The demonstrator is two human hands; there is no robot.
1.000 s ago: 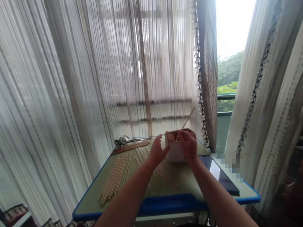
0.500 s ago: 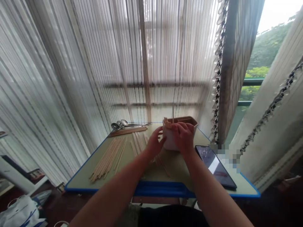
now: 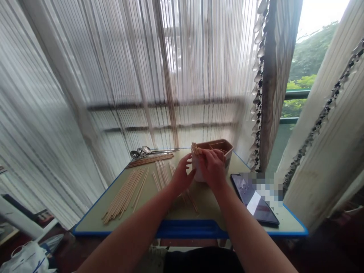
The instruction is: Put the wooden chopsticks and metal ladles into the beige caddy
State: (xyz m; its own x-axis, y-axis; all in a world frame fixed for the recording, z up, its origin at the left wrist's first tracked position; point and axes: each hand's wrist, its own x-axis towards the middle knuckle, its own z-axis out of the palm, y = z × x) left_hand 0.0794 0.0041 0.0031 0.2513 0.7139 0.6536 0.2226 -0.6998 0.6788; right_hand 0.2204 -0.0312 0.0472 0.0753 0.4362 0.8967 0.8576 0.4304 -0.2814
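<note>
A pale utensil holder (image 3: 199, 170) with a brown, divided inside stands toward the back right of the table. Several light wooden chopsticks lean in its left compartment, their ends (image 3: 195, 147) showing just above the rim. My left hand (image 3: 183, 172) curls against the holder's left side, thumb and fingertips on its wall. Over the front rim reaches my right hand (image 3: 212, 163), its fingers bent together at the opening; whatever they pinch is hidden. Left of my arms lie a spread of light chopsticks (image 3: 123, 195) and a second, smaller group (image 3: 162, 174), partly covered by my left forearm.
Darker chopsticks (image 3: 150, 160) lie at the back left beside metal ladles and a slotted spoon (image 3: 140, 151). A tablet (image 3: 254, 201) rests on the table's right side. The table (image 3: 93, 223) has a blue edge, with a sheer curtain (image 3: 136, 76) behind it.
The chopstick that stood upright in my right hand no longer rises above the holder. My right hand has shifted left and lower over the rim. My left hand stays at the holder's side.
</note>
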